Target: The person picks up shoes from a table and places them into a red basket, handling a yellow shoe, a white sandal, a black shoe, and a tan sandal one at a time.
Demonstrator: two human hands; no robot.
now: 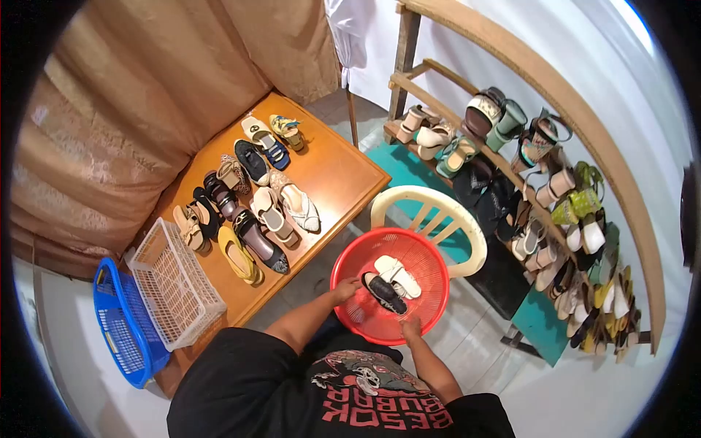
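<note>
A round red plastic basket [427,255] sits at the front of a cream plastic chair [431,208]. Inside it lie a white sandal [399,275] and a black shoe [384,293]. My left hand [346,290] grips the basket's left rim. On the near rim, my right hand [411,327] has its fingers closed over the edge. Both forearms reach out from my black printed shirt at the bottom of the view.
To the left, a wooden table [343,171] carries several pairs of shoes in rows. At its near end stand a white wire basket [175,281] and a blue basket [120,321]. A wooden shoe rack [555,197] full of sandals lines the right wall. A tan curtain hangs behind the table.
</note>
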